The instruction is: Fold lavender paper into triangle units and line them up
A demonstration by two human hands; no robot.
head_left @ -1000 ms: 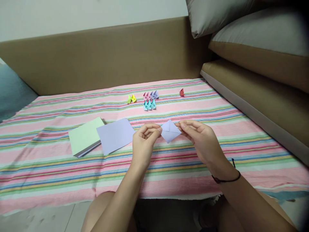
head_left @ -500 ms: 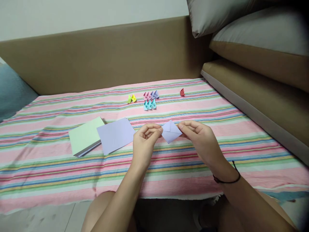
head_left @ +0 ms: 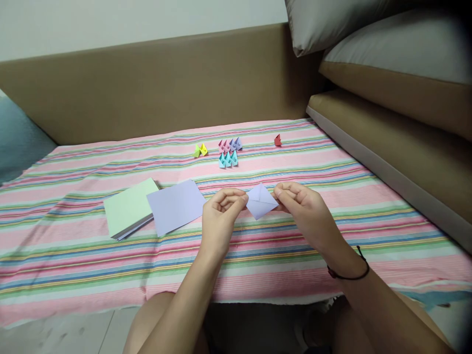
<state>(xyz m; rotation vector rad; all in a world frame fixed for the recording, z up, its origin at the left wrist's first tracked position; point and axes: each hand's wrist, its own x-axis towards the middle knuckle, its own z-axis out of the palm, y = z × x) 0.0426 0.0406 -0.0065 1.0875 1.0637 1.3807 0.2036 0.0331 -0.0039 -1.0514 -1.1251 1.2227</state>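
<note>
Striped cloth (head_left: 110, 265) over the seat, tan backrest (head_left: 165, 88) behind. Left hand (head_left: 218, 216) pinches the left corner of a folded lilac paper (head_left: 260, 202), held diamond-wise above the cloth. Right hand (head_left: 311, 209) has fingertips at the right corner, some behind it; can't tell if that's a firm pinch. Done, by the look of it: teal pieces (head_left: 228, 160), pink pieces (head_left: 223, 146), purple pieces (head_left: 236, 144), a yellow piece (head_left: 203, 149), a green piece (head_left: 196, 152), a red piece (head_left: 278, 141). Lilac one seems part-folded: flat, flap creased, not stood up like those. Unfolded: purple sheet (head_left: 176, 206) beside green-topped stack (head_left: 129, 209).
</note>
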